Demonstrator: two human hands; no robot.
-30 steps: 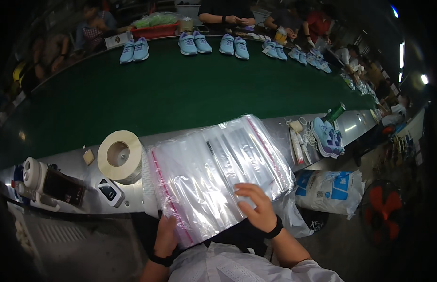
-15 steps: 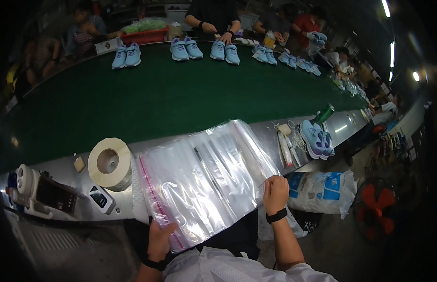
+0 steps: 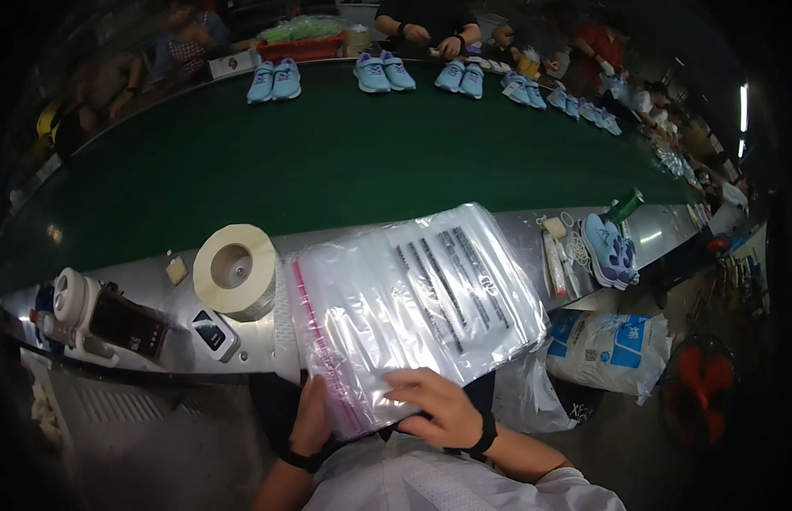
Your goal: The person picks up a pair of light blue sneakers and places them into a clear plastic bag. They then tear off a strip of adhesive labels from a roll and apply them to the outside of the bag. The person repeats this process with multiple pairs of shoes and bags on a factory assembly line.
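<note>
A stack of clear plastic bags (image 3: 387,315), with a pink strip along its left edge and dark print to the right, lies across the metal ledge and hangs over its near side. My left hand (image 3: 313,422) holds the stack at its near left corner; some of its fingers are hidden beneath the plastic. Over the near edge, my right hand (image 3: 438,409) lies with fingers apart on the top bag, nothing gripped in it. Left of the stack stands a roll of cream-coloured labels (image 3: 210,277).
Beyond the ledge (image 3: 268,345) runs a green conveyor belt (image 3: 362,162) with pairs of blue shoes (image 3: 385,72) along its far side. A handheld scanner device (image 3: 123,324), a small white gadget (image 3: 215,332), a shoe pair (image 3: 609,249) and a fan (image 3: 701,387) flank me. Co-workers stand opposite.
My right hand has let go of the bags' right edge and moved left to the near edge. More print shows on the top bag. The whole view has shifted.
</note>
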